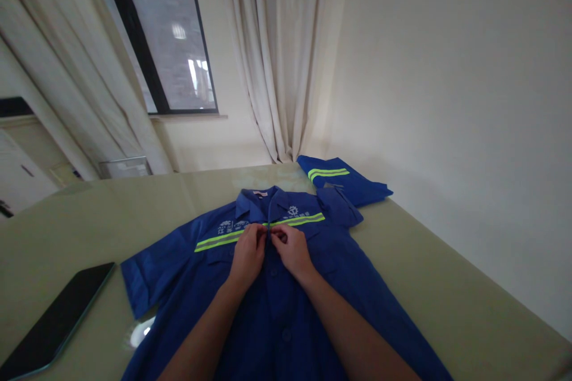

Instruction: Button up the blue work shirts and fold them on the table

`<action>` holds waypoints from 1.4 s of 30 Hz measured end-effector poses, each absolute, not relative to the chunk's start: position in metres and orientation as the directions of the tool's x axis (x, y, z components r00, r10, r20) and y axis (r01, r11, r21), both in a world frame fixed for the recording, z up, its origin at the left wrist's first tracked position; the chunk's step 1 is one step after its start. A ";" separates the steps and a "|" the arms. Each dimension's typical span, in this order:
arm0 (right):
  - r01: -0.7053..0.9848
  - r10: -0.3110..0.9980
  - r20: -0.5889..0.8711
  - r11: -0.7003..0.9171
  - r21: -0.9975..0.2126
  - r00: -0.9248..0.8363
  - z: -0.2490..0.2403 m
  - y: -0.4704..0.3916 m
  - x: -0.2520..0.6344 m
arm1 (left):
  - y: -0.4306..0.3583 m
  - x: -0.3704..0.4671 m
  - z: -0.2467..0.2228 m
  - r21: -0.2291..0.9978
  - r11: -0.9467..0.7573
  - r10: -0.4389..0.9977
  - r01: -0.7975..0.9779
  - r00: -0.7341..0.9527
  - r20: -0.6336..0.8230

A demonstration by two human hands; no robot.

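A blue short-sleeved work shirt [250, 321] with a yellow-green reflective stripe across the chest lies spread face up, its collar pointing away from me. My left hand [250, 250] pinches the front edge of the shirt at the stripe, just below the collar. Right beside it, my right hand [290, 247] pinches the opposite front edge. The fingertips of both hands nearly meet at the placket, and any button between them is hidden. Lower on the placket, dark buttons [286, 335] show.
The shirt lies on a pale green tabletop [147, 214]. Behind its right sleeve is a folded blue garment [353, 181] with a similar stripe. A dark flat tablet-like object [58, 321] lies at left. Curtains [286, 59], a window [174, 30] and a wall [456, 101] stand beyond.
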State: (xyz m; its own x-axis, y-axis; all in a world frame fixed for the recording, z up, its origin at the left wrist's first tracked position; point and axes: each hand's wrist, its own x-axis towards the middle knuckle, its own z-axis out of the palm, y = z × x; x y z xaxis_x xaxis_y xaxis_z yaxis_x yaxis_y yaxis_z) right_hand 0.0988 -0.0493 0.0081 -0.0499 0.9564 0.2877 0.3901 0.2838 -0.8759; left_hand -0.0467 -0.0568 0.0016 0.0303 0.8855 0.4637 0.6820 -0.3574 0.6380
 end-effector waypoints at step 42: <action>0.442 0.979 0.200 0.198 -0.875 -0.042 0.003 -0.033 0.108 | -0.069 -0.048 0.017 0.362 -0.341 0.912 0.868 0.210 0.353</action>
State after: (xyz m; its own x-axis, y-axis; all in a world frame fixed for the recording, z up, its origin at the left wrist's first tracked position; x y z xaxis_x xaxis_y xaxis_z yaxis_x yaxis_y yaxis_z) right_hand 0.1085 -0.0332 0.0034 -0.0423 0.9788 0.2003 0.4419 0.1982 -0.8749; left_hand -0.0475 -0.0693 0.0165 0.2105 0.9116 0.3532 0.8679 -0.3405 0.3616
